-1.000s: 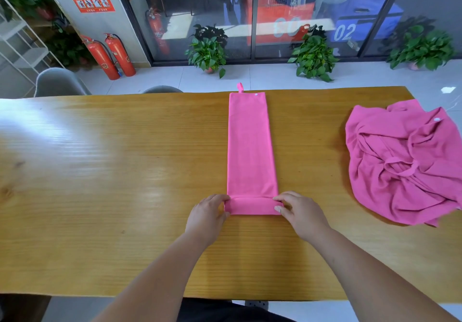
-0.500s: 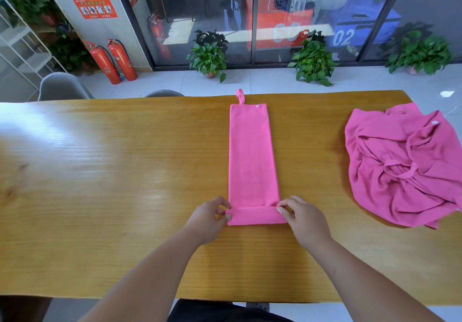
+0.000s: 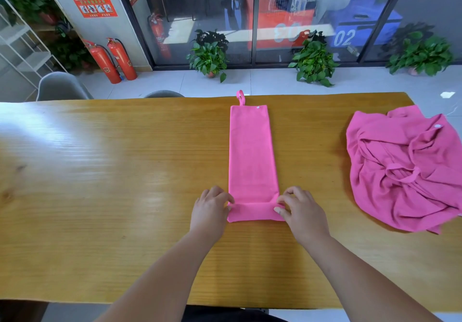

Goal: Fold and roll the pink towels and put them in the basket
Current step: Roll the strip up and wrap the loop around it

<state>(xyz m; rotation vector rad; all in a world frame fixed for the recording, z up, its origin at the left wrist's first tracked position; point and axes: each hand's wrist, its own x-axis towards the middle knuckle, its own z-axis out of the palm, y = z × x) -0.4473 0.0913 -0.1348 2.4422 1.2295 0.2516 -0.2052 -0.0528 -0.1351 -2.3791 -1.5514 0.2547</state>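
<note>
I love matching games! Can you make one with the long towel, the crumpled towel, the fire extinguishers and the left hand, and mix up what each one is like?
Things:
1. long towel
2. crumpled towel
3. fire extinguishers
4. left hand

What they are like:
A. red and standing upright
B. bunched in a heap on the right
C. pinching a rolled edge
D. lying flat in a strip

Pairs: 1-D, 2-B, 3-A, 4-C
</note>
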